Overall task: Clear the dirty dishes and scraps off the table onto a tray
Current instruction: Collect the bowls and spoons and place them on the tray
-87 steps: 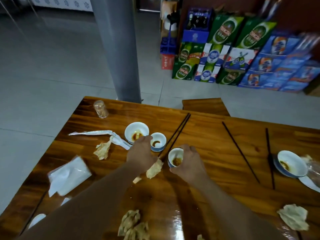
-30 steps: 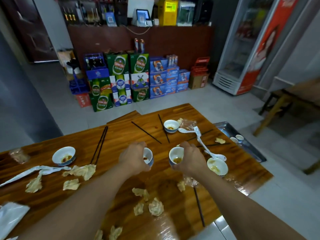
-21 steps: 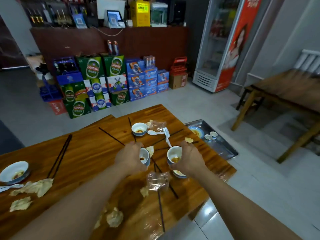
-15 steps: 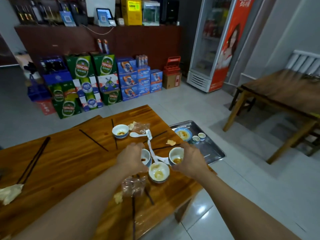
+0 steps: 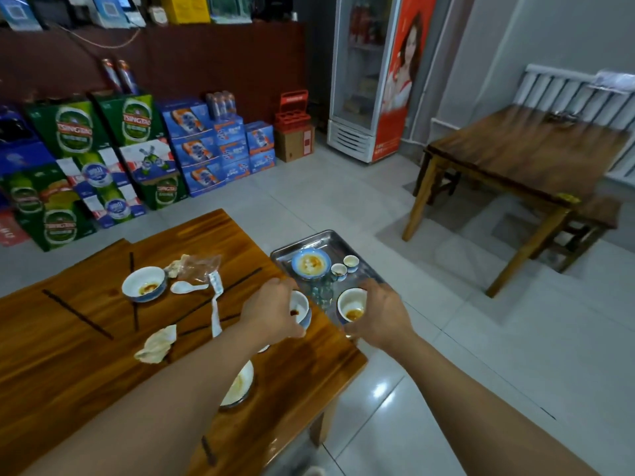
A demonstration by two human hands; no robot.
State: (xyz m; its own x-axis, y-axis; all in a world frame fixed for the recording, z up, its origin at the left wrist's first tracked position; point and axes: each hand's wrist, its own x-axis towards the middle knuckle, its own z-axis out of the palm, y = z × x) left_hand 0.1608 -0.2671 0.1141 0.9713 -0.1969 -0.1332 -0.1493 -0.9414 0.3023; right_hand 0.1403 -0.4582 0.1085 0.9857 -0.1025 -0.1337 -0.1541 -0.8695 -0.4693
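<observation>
Head view. Step, as we judge it: carrying 2 dirty sauce cups to tray [image 5: 369, 269], landmark here, off table's [image 5: 292, 389] far corner.
- L hand [image 5: 271, 316]: fingers curled round small cup [image 5: 302, 309], held over table edge, just short of tray.
- R hand [image 5: 381, 317]: grips second cup [image 5: 350, 304] by side, over tray's near end.
- On tray: saucer [image 5: 311, 264], 2 tiny cups.
- Next, we judge: lower both onto bare tray floor, keep level, sauce inside; then release.
- Both arms extended fwd.
- Bowl [image 5: 144, 285], spoon [image 5: 187, 286], chopsticks, napkin scraps lie on table, well left of tray.
</observation>
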